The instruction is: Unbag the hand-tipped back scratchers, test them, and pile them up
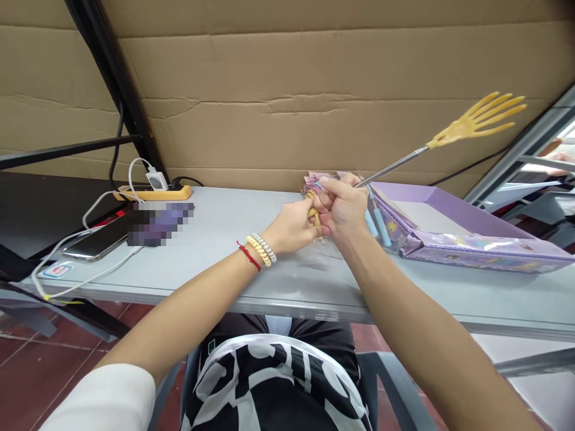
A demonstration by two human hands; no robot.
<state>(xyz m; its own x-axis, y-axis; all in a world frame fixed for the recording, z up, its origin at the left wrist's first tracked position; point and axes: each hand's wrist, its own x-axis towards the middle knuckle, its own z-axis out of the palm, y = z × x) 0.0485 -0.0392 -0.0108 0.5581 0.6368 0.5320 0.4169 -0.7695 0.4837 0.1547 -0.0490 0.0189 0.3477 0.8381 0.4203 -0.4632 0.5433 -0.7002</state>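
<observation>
A back scratcher [471,126] with a yellow hand-shaped head and a thin metal rod slants up to the right over the table. Its rod comes out of my right hand [348,206], whose fingers are wrapped round it. My left hand [294,226] is closed on a yellow piece at the lower end, pressed close against the right hand; most of that piece is hidden by the fingers. Behind the hands lie pink packages [314,178], partly covered. Light blue sticks [381,222] in clear wrapping rest just right of my right hand.
A purple open box [485,254] stands on the grey table [215,257] at the right. On the left are a black phone [96,242], a blurred-out object [162,222], white cables and a yellow power strip [168,193] with a white charger. Cardboard [269,72] walls the back.
</observation>
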